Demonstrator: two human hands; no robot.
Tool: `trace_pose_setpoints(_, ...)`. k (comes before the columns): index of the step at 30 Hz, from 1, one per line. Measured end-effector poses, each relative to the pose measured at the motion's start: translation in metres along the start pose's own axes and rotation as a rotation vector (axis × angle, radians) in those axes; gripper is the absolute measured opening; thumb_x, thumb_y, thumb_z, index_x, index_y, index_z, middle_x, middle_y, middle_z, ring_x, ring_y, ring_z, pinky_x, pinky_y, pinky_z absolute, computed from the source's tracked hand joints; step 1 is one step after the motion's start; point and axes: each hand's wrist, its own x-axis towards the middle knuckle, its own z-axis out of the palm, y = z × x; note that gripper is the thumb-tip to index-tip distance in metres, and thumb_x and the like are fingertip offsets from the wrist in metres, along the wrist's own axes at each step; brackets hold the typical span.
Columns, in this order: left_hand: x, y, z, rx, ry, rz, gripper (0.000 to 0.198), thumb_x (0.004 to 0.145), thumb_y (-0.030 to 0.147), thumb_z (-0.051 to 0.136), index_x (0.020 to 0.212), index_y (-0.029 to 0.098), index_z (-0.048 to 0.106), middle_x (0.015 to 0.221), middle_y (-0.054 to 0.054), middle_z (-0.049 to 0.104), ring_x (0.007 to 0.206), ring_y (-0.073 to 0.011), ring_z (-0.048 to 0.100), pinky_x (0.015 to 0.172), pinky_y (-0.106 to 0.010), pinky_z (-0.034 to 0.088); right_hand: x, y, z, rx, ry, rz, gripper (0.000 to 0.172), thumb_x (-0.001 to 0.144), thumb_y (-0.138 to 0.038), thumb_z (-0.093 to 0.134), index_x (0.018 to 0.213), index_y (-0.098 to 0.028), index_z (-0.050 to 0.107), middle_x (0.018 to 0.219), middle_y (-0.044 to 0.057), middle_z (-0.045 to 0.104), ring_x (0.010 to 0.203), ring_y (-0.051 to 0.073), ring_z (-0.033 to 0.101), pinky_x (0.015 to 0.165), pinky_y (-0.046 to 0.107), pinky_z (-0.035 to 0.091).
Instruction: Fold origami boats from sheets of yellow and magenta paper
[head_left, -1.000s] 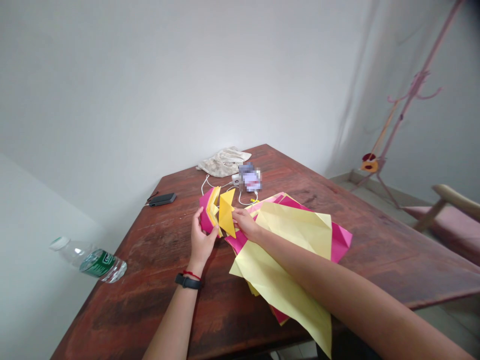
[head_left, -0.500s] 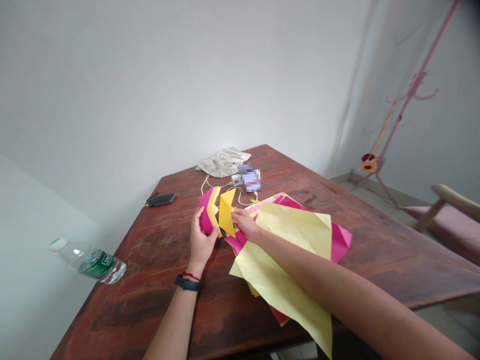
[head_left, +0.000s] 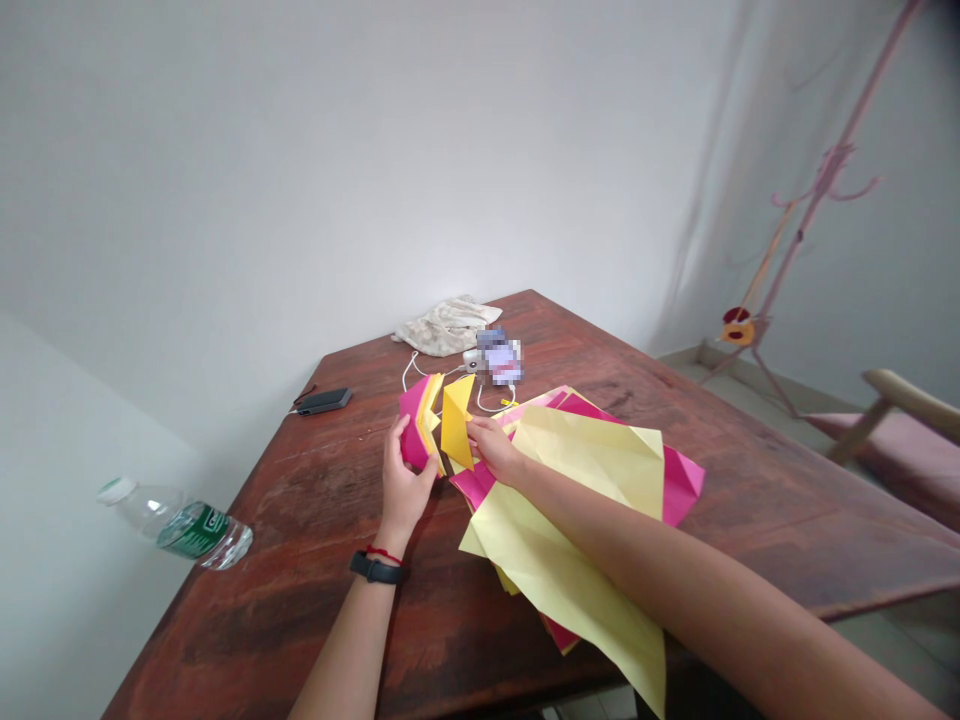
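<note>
My left hand (head_left: 407, 465) is closed around a folded bundle of pink and yellow paper (head_left: 414, 425), its layers opening toward the right. Just right of that, a folded yellow paper piece (head_left: 457, 422) is pinched in my right hand (head_left: 493, 447). A narrow gap separates the yellow piece from the bundle. Beneath my right forearm lies a stack of large creased sheets, a pale yellow sheet (head_left: 592, 450) on top and a pink sheet (head_left: 682, 485) sticking out at the right. Some of my right fingers are hidden behind the yellow piece.
On the wooden table (head_left: 300, 560) a water bottle (head_left: 187, 525) stands at the left edge. A dark power bank (head_left: 324, 401) lies beyond it. Farther back are a crumpled cloth (head_left: 448, 325), a blurred phone (head_left: 502, 363) and white cables. A chair (head_left: 911, 410) stands at right.
My right hand and the yellow piece have shifted slightly to the right, and the piece has turned a little. My left hand still holds the bundle, nearly unmoved.
</note>
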Motion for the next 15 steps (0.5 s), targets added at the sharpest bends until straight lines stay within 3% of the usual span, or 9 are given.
trace_pose_setpoints(7,-0.0002,0.0013,-0.0004,-0.008,-0.019,-0.025,0.078,0.075,0.014,0.073,0.145,0.027,0.041,0.153,-0.011,0.042,0.146,-0.0302,0.036,0.119,-0.046,0.034,-0.0033,-0.0015,0.0014,-0.01,-0.029,0.001,0.023,0.07,-0.038,0.076,0.073,-0.017,0.067,0.056,-0.002,0.059,0.051,0.013,0.055,0.05,0.023,0.041)
trace_pose_setpoints(15,-0.0044,0.0062,0.0033,0.095,-0.146,0.116,0.069,0.08,0.013,0.068,0.144,0.027,0.045,0.155,-0.01,0.04,0.146,-0.0286,0.036,0.12,-0.045,0.033,-0.0065,-0.0038,0.0044,-0.073,-0.079,-0.084,0.025,0.072,-0.039,0.077,0.082,-0.017,0.07,0.08,0.002,0.069,0.067,0.015,0.062,0.06,0.025,0.047)
